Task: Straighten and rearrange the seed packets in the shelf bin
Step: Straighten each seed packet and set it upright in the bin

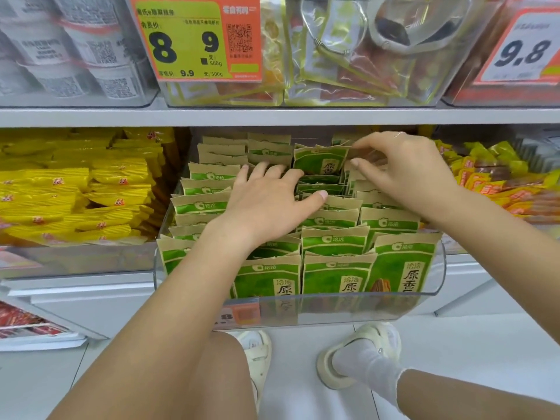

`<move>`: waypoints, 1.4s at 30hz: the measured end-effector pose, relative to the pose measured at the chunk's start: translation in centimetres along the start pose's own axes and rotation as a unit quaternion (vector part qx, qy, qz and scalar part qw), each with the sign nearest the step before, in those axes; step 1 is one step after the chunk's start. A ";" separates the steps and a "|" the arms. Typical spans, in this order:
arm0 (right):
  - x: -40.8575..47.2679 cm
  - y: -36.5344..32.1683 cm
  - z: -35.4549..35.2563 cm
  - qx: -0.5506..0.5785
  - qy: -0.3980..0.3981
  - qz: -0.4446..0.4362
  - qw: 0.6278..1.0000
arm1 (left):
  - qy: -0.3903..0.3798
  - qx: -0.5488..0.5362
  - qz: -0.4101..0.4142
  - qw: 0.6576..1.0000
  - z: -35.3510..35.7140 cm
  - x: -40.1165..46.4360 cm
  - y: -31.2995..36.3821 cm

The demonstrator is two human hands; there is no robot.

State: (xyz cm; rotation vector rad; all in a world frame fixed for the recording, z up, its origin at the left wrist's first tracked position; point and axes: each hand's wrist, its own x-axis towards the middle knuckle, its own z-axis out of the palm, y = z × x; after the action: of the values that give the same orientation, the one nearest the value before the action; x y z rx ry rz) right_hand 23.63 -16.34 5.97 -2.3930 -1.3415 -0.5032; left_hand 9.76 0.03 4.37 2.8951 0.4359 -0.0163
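Bare left hand (266,198) lies flat, fingers spread, on packet tops mid-bin, likely bracing rows. Right hand (403,168) pinches packet edge at far right, apparently pulling it upright. Green-and-kraft seed packets (333,241) stand in rows inside clear shelf bin (438,280); far ones tilted. Little slack between rows; shelf above (272,116) limits lifting room. Yellow snack packs (75,189) left.
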 end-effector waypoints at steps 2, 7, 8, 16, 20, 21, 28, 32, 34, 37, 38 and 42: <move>-0.4 -0.3 -0.4 -0.012 0.016 -0.066 0.998 | 0.000 0.000 0.000 1.000 0.0 0.0 0.0; -0.5 -1.2 0.4 -0.100 -0.046 -0.189 0.976 | 0.002 0.000 0.001 1.000 0.0 -0.1 0.1; -0.3 -1.5 0.6 -0.115 -0.060 -0.175 0.976 | 0.003 0.000 0.001 1.000 -0.1 -0.2 0.1; 1.9 -2.6 1.0 -0.061 -0.179 -0.060 0.980 | 0.001 -0.001 -0.001 1.000 -0.1 -0.2 0.2; 3.4 -2.4 1.8 -0.057 -0.208 -0.035 0.976 | 0.002 0.000 0.000 1.000 -0.2 -0.2 0.1; 3.7 -2.3 2.0 -0.059 -0.213 -0.032 0.975 | 0.002 0.000 0.000 1.000 -0.2 -0.2 0.1; 4.4 -2.1 3.7 -0.064 -0.250 -0.021 0.966 | 0.004 0.001 -0.001 1.000 -0.1 -0.2 0.1; 4.2 -1.8 3.3 -0.084 -0.216 -0.014 0.973 | 0.003 -0.005 0.000 1.000 0.0 -0.2 0.0; 3.8 -1.6 2.9 -0.133 -0.184 -0.024 0.974 | 0.003 -0.007 0.002 1.000 0.0 -0.3 0.0; 3.8 -1.4 2.7 -0.178 -0.207 -0.001 0.962 | 0.005 -0.006 0.001 1.000 0.0 -0.2 0.0; 4.0 -1.5 2.9 -0.195 -0.214 0.005 0.957 | 0.005 -0.007 0.000 1.000 0.0 -0.2 0.0; 4.2 -2.0 3.8 -0.244 -0.194 -0.008 0.950 | 0.002 -0.006 0.000 1.000 0.0 -0.3 0.0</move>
State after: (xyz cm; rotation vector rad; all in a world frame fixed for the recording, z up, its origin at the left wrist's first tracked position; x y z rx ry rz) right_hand 24.43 -10.47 4.91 -3.0120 -1.5400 -0.4184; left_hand 9.50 -0.03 4.43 2.8839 0.4356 -0.0064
